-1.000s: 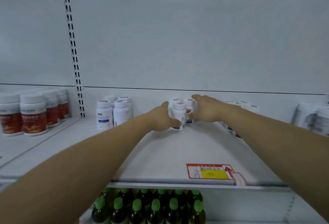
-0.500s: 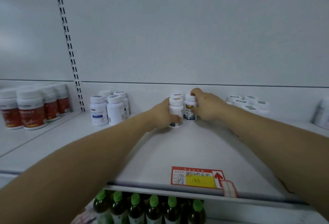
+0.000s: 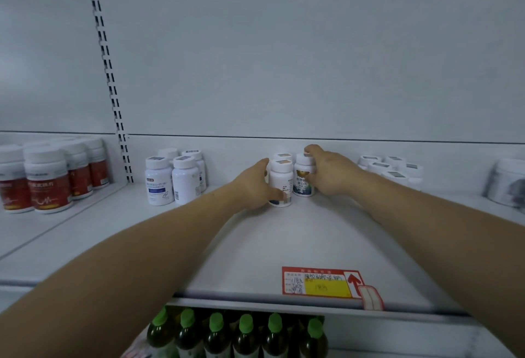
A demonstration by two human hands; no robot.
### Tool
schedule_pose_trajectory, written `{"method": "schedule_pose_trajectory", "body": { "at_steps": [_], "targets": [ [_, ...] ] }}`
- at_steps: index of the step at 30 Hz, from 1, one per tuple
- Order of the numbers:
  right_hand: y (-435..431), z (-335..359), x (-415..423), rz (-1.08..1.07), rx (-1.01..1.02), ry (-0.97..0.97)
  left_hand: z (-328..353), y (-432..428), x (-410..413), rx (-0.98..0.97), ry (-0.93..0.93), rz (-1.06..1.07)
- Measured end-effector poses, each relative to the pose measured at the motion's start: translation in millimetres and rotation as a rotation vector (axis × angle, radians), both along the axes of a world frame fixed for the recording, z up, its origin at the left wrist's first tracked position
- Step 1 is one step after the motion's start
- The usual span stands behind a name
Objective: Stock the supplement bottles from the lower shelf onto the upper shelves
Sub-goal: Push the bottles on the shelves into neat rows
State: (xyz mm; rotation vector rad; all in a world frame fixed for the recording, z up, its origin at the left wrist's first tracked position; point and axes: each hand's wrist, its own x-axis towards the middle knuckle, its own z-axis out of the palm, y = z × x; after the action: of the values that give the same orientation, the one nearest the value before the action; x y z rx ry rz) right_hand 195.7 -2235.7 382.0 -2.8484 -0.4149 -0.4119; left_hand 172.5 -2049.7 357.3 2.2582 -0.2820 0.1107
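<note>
left grip [image 3: 255,187] curls round the front white bottle [image 3: 279,180], and right grip [image 3: 331,173] holds the labelled bottle [image 3: 303,184] up near its cap; both stand upright and touching, far back on the upper shelf [image 3: 284,244], w/ a third bottle [image 3: 283,156] just behind. risk imo: letting go w/ a sideways drag could tip either one, esp. the right, held high, & topple the cluster. pushing further back could jam or skew the third bottle.
</note>
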Motion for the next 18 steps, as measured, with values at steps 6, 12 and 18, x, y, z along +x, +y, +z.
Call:
{"method": "schedule_pose_trajectory", "body": {
  "at_steps": [6, 12, 18],
  "targets": [
    [1.9, -0.6, -8.0, -0.033, -0.018, 0.042, -4.4, -1.1, -1.3, 0.032, -0.074, 0.015],
    [1.7, -3.2, -9.5, -0.029, -0.02, 0.048, -4.4, -0.5, -1.9, 0.08, -0.067, -0.004],
    [3.6, -0.5, -9.1, -0.043, -0.052, 0.049, -3.9, -0.6, -1.5, 0.088, -0.02, -0.005]
  ]
}}
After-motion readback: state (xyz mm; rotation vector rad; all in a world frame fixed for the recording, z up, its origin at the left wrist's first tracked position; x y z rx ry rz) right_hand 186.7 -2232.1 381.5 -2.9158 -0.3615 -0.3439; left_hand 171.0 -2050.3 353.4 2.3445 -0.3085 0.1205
